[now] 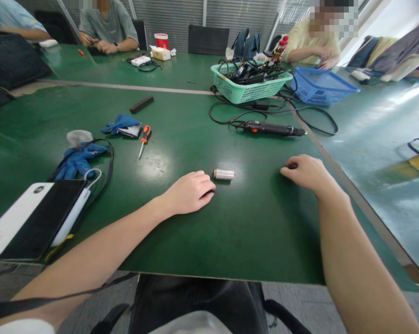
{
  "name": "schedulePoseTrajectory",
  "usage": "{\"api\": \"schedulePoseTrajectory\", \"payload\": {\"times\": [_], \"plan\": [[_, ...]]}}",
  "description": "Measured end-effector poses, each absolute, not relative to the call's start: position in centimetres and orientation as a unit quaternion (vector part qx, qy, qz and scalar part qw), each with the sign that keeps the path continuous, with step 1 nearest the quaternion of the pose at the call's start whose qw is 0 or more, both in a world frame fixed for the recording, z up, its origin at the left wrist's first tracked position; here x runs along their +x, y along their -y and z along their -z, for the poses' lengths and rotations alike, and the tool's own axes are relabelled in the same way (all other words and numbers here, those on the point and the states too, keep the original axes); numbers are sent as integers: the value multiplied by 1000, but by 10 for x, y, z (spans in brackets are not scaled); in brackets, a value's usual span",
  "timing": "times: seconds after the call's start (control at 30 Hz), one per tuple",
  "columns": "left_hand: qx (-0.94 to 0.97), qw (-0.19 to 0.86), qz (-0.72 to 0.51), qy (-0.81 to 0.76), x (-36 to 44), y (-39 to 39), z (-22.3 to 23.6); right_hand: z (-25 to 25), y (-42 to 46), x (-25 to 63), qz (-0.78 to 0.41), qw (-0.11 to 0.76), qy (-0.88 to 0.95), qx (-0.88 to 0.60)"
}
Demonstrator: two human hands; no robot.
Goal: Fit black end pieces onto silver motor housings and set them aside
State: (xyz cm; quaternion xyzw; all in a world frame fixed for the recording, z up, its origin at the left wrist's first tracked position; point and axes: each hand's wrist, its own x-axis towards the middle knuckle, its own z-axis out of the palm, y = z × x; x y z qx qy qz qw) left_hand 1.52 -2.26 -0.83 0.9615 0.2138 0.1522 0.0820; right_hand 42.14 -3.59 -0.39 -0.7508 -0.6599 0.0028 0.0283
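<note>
As the left hand (192,194) and right hand (307,173) lie curled, any grip unclear, one metal cylinder (223,174) sits beside the left; beyond, one green basket (244,93) holds cables (260,76) beside one blue basket (320,90).

No legible lettering, dark emblem (38,189) on white panel (17,217) unreadable

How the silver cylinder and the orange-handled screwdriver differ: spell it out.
The silver cylinder is short and stubby; the orange-handled screwdriver is longer and tapers. The silver cylinder lies crosswise, close to the left hand; the orange-handled screwdriver lies tip toward the near side. Both rest on the green table.
</note>
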Motion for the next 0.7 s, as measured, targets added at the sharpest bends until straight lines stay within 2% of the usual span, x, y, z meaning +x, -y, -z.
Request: {"api": "schedulePoseTrajectory", "payload": {"times": [0.7], "plan": [[961, 88, -158, -211, 15, 22, 9, -1, 37, 419, -13, 25, 686, -727]]}}
